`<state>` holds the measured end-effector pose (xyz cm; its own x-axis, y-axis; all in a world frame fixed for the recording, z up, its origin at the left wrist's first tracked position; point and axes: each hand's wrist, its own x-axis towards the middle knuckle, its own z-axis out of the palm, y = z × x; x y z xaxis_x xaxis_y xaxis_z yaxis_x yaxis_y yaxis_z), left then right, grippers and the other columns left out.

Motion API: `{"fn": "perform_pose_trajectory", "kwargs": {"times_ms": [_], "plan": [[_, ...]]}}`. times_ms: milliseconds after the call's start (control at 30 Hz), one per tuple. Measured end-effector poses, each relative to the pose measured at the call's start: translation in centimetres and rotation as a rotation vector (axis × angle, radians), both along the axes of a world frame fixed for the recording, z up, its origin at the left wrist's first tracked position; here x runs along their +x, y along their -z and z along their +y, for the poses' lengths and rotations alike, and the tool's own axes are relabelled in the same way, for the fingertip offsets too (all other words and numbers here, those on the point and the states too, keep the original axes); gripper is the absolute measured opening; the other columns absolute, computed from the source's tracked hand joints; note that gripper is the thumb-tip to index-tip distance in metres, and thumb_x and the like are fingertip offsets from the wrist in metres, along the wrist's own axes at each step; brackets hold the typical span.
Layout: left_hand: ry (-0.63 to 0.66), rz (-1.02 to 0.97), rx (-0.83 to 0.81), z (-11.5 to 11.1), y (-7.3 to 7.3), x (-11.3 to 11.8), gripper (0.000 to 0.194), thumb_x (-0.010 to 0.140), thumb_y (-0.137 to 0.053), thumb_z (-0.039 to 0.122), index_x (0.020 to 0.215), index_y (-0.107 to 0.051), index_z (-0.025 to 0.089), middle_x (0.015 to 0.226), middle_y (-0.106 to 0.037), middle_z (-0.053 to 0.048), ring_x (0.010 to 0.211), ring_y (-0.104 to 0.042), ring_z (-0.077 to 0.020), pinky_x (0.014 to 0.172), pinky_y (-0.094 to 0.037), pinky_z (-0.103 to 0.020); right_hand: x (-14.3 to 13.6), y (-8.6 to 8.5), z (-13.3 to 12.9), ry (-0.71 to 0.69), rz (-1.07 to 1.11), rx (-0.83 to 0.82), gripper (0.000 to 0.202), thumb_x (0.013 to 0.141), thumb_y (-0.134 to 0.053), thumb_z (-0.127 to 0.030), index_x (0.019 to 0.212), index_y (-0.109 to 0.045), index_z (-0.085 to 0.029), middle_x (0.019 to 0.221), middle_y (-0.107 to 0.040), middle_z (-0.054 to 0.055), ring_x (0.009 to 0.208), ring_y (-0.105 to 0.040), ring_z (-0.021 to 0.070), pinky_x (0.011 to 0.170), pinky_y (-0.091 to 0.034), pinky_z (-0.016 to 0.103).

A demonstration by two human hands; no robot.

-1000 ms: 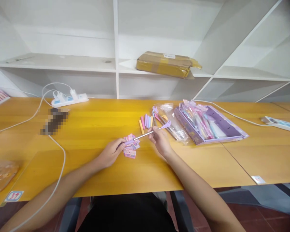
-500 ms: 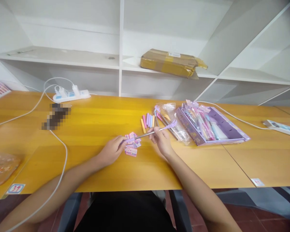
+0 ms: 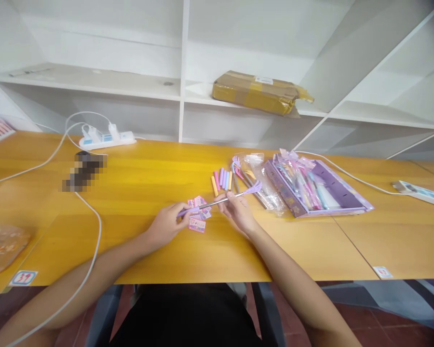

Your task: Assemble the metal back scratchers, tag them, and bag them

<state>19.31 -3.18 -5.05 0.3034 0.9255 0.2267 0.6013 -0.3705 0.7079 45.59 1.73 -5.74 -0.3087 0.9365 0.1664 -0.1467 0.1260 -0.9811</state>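
A telescopic back scratcher with a purple handle, a thin metal rod point(image 3: 217, 201) and a purple claw end point(image 3: 253, 187) spans both hands above the table. My left hand point(image 3: 166, 224) is closed around the handle. My right hand point(image 3: 237, 211) pinches the rod near the claw. Small pink printed cards point(image 3: 197, 225) lie under the handle. Just beyond my right hand is a row of short coloured tubes point(image 3: 222, 179), yellow, pink, purple and blue. Beside them, more back scratchers point(image 3: 236, 166) lie against clear plastic wrapping point(image 3: 273, 200).
A purple display box point(image 3: 342, 211) with wrapped items stands at the right. White power strips point(image 3: 108, 140) lie at both sides, and a white cable point(image 3: 100, 226) crosses my left arm. A taped carton point(image 3: 253, 91) sits on the shelf. An orange bag point(image 3: 3, 248) is far left.
The back scratcher has shifted slightly left in my hands, and my right hand has moved a little left and down. The things on the table stay where they were.
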Motion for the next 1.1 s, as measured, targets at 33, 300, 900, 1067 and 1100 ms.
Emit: {"fn": "perform_pose_trajectory", "kwargs": {"times_ms": [33, 300, 900, 1067, 1100], "plan": [[0.004, 0.000, 0.001, 0.0, -0.1, 0.0, 0.012, 0.096, -0.056, 0.028, 0.099, -0.066, 0.022, 0.090, -0.073, -0.001, 0.078, -0.065, -0.0167, 0.073, -0.047, -0.028, 0.0, 0.1, 0.0, -0.008, -0.008, -0.004, 0.048, 0.100, -0.054, -0.060, 0.090, -0.076, -0.019, 0.063, -0.061, 0.000, 0.045, -0.039, 0.0093, 0.045, -0.027, 0.027], [-0.006, -0.043, -0.015, -0.4, -0.1, 0.3, 0.013, 0.096, -0.057, 0.030, 0.097, -0.067, 0.022, 0.088, -0.073, 0.000, 0.076, -0.066, -0.0156, 0.071, -0.046, -0.026, -0.3, 1.2, -0.1, -0.055, 0.015, -0.027, 0.051, 0.101, -0.051, -0.062, 0.091, -0.077, -0.020, 0.063, -0.061, 0.001, 0.046, -0.041, 0.0102, 0.046, -0.029, 0.028], [-0.011, -0.144, -0.131, -0.7, 0.0, 0.7, 0.021, 0.101, -0.057, 0.038, 0.100, -0.069, 0.022, 0.087, -0.072, 0.002, 0.077, -0.064, -0.0146, 0.072, -0.046, -0.025, -1.9, 0.4, -0.8, -0.188, -0.055, -0.077, 0.055, 0.101, -0.049, -0.067, 0.105, -0.074, -0.019, 0.056, -0.039, -0.006, 0.048, -0.026, 0.0108, 0.050, -0.017, 0.029], [0.002, -0.176, -0.188, -0.3, -0.2, 0.4, 0.026, 0.102, -0.056, 0.045, 0.104, -0.069, 0.022, 0.094, -0.074, 0.000, 0.082, -0.066, -0.0167, 0.075, -0.048, -0.027, -0.1, -1.0, 0.8, 0.118, 0.161, -0.015, 0.048, 0.098, -0.053, -0.068, 0.097, -0.070, -0.023, 0.057, -0.025, -0.008, 0.049, -0.019, 0.0115, 0.049, -0.020, 0.029], [0.011, -0.174, -0.200, -0.2, -0.2, 0.3, 0.026, 0.101, -0.058, 0.045, 0.106, -0.069, 0.022, 0.097, -0.075, 0.000, 0.084, -0.067, -0.0172, 0.076, -0.048, -0.027, 0.2, -1.2, 1.1, 0.175, 0.190, -0.015, 0.047, 0.098, -0.052, -0.068, 0.094, -0.068, -0.023, 0.058, -0.022, -0.008, 0.049, -0.017, 0.0115, 0.049, -0.020, 0.028]]}}
